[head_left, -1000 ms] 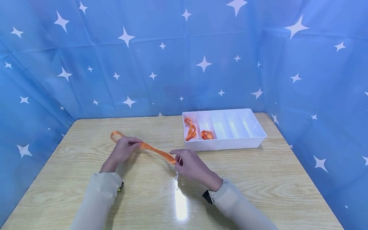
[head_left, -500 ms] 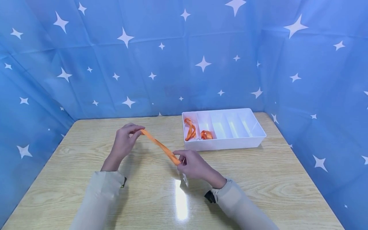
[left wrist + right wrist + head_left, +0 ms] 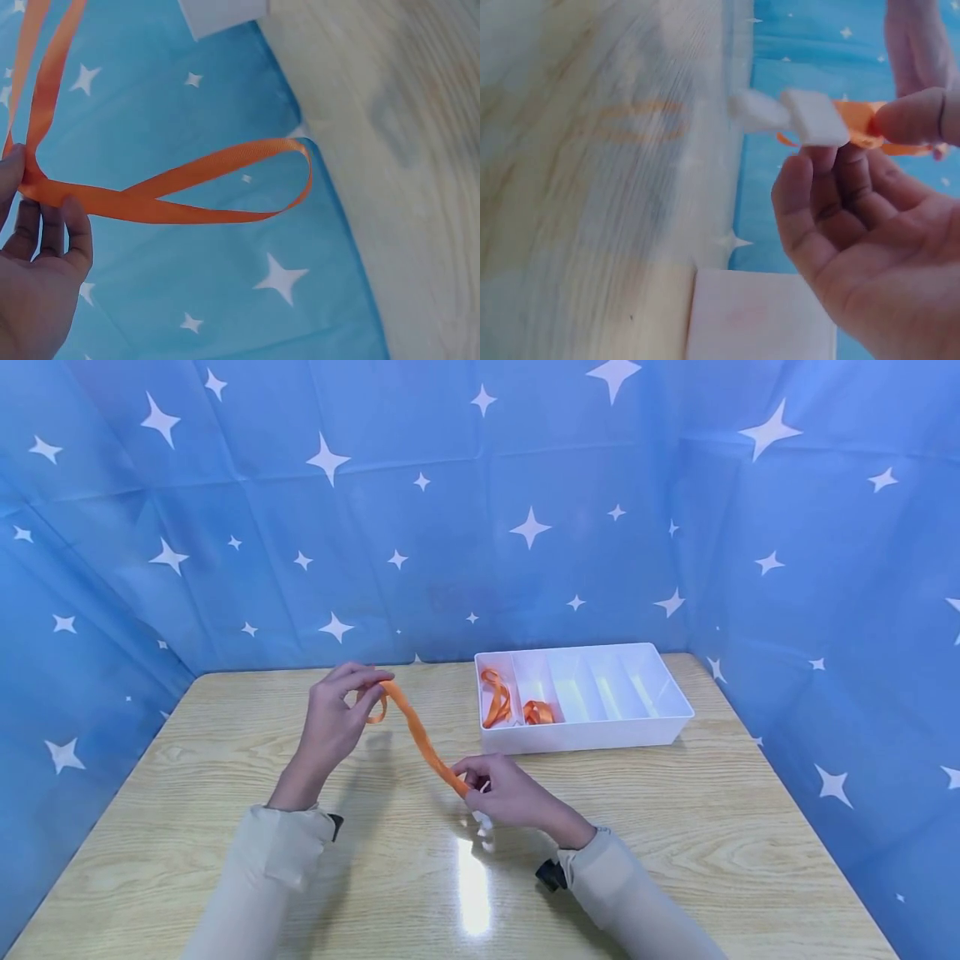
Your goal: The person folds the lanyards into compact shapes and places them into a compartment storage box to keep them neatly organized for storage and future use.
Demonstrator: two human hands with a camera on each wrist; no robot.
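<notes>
An orange lanyard [image 3: 422,739] stretches slantwise between the two hands above the table. My left hand [image 3: 335,710] pinches it at the upper end, thumb against fingers, and a loop [image 3: 225,217] of the ribbon hangs free past the fingers in the left wrist view. Lower and to the right, my right hand [image 3: 506,789] pinches the other end between thumb and fingers. A white plastic fitting [image 3: 816,118] sticks out from that grip in the right wrist view, blurred; it dangles under the right hand in the head view.
A white divided box [image 3: 585,737] stands at the back right of the wooden table [image 3: 750,827]. Its leftmost compartment holds an orange ribbon [image 3: 497,697], the second another coiled orange ribbon [image 3: 538,712]. A blue starred cloth [image 3: 450,527] hangs behind.
My left hand has risen and moved up and to the right, lifting its end of the lanyard off the table. The right hand has shifted only slightly right.
</notes>
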